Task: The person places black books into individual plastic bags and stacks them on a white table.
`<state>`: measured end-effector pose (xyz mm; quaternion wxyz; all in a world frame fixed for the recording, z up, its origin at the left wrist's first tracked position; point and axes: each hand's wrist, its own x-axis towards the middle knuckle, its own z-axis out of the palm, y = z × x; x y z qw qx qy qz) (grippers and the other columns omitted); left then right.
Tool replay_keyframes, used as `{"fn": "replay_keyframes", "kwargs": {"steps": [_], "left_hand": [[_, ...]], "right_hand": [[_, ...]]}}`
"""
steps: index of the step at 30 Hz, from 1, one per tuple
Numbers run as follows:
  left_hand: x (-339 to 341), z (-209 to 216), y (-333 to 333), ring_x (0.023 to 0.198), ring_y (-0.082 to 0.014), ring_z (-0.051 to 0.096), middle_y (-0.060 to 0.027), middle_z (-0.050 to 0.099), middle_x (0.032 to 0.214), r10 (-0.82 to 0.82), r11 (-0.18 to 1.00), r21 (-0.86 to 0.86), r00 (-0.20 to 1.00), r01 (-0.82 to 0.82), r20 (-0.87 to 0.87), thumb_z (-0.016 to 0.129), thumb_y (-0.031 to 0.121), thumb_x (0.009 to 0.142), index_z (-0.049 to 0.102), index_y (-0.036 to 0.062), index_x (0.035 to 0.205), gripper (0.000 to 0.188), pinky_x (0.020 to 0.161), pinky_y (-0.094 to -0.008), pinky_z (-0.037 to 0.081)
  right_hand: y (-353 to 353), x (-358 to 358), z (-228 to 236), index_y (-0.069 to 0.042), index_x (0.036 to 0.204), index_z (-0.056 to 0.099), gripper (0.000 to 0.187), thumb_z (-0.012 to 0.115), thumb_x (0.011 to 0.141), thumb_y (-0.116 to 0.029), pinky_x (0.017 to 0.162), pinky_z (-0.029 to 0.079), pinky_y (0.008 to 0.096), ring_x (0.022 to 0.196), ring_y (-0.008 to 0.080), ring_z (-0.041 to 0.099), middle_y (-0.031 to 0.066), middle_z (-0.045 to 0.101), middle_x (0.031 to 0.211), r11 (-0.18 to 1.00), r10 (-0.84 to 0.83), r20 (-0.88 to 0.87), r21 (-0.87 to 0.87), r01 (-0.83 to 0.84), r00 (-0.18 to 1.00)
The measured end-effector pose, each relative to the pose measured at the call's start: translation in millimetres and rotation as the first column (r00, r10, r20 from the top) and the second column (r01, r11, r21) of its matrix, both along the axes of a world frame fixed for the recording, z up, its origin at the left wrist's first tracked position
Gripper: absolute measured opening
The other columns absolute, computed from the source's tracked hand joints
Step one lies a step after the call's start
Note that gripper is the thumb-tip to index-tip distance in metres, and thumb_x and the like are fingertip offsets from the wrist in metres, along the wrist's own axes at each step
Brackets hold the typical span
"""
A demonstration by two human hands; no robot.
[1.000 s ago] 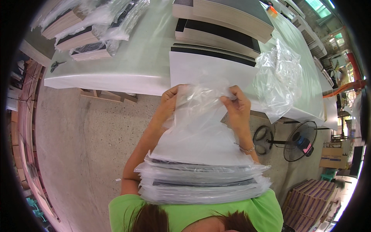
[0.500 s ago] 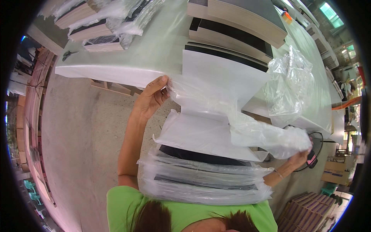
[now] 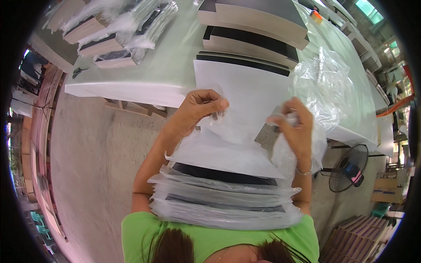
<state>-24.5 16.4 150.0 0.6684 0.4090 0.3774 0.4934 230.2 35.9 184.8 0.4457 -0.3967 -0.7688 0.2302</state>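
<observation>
- Right hand (image 3: 299, 129), 3 o'clock: blurred, fingers curled on clear film (image 3: 286, 153) draping toward 4 o'clock.
- Left hand (image 3: 199, 108), 11 o'clock: fingertips pinching a wisp of film.
- White sheet (image 3: 245, 87): 12 o'clock, over the worktop (image 3: 175, 52) edge.
- Wrapped stack (image 3: 223, 215): 6 o'clock.

A wrapped stack (image 3: 223, 204) lies between the person's arms (image 3: 151, 160), before the tabletop (image 3: 173, 57); on that, scissors (image 3: 78, 72) lie left, board stacks (image 3: 258, 22) midway, loose film (image 3: 326, 83) right
</observation>
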Motion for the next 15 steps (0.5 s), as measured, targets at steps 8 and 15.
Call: {"fn": "replay_keyframes", "kwargs": {"steps": [8, 15], "left_hand": [[18.4, 7.8, -6.5, 0.061, -0.0059, 0.05, -0.0003, 0.058, 0.069, -0.053, 0.996, 0.069, 0.993, 0.06, -0.107, 0.078, 0.022, 0.072, 0.063, 0.0043, 0.078, 0.023, 0.055, -0.0198, 0.04], [23.8, 9.2, -8.6, 0.064, -0.0077, 0.052, -0.0025, 0.059, 0.073, -0.044, 0.999, -0.026, 0.997, 0.042, -0.061, 0.073, 0.033, 0.077, 0.065, 0.003, 0.084, 0.032, 0.059, -0.0216, 0.044]], "right_hand": [[-8.4, -47.8, 2.8, -0.011, 0.113, 0.052, 0.051, 0.075, 0.067, -0.012, 0.068, 0.046, 0.0368, 0.079, 0.03, 0.06, 0.0088, 0.06, 0.094, 0.947, 0.313, -0.019, -0.077, -0.313, 0.95], [-0.2, -39.7, -14.7, -0.008, 0.108, 0.056, 0.042, 0.066, 0.069, 0.006, 0.067, 0.049, 0.0333, 0.081, 0.0263, 0.061, 0.0081, 0.06, 0.096, 0.95, 0.304, 0.121, 0.039, -0.31, 0.945]]}}
